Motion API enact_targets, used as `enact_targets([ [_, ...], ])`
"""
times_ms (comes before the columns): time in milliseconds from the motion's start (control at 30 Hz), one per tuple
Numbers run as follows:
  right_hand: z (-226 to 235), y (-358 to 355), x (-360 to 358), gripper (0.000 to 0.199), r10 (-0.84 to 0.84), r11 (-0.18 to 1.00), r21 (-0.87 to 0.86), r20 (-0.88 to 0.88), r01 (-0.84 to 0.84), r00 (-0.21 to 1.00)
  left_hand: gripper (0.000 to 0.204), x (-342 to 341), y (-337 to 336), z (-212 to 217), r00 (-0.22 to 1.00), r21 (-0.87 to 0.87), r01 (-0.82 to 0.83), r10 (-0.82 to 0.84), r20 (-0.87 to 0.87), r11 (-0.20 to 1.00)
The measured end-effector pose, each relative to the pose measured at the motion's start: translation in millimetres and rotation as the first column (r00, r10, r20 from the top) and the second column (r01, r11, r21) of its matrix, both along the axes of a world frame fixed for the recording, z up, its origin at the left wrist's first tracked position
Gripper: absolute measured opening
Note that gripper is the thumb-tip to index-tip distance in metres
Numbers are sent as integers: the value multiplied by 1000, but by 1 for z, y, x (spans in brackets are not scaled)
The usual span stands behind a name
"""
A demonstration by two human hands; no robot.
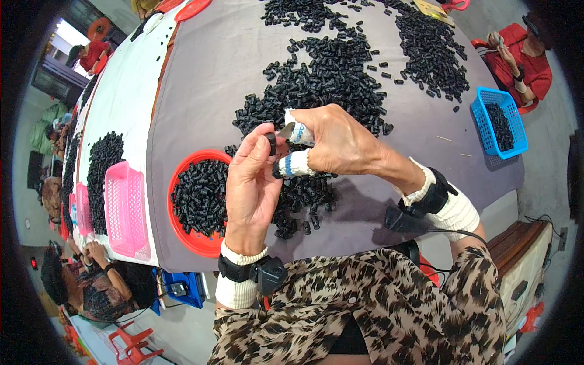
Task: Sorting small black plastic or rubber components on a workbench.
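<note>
Black part (271,145) — pinched in left hand (249,182), above grey tablecloth (204,97) | right hand (340,141) closed around small blade (285,131) beside it | apparently trimming | next stroke likely calls for steady hold — light pressure

Past red bowl (205,248), gray cloth (204,91) has lots of rm to pass. Blk pile (325,76) past & R of bowl, pink bin (125,210) on its L: both block.
</note>
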State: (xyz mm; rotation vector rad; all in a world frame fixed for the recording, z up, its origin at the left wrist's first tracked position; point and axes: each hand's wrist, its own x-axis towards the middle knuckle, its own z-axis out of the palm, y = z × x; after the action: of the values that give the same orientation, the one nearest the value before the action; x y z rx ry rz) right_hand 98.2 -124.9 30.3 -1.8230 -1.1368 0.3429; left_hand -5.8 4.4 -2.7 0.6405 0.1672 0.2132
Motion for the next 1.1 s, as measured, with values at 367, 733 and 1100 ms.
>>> enact_targets([
  [367, -7, 1, 1, 35, -43, 998, 40, 11, 42, 999, 23, 4, 5, -5, 999, 68, -21, 23, -29, 997],
  [733, -9, 2, 5, 19, -95, 993, 54, -149, 104, 984, 26, 2, 4, -8, 999, 171, 18, -10, -49, 985],
  [1100, 6, 4, -10, 32, -63, 990, 120, -70, 71, 996, 20, 8, 9, -3, 997, -73, -65, 61, -50, 995],
])
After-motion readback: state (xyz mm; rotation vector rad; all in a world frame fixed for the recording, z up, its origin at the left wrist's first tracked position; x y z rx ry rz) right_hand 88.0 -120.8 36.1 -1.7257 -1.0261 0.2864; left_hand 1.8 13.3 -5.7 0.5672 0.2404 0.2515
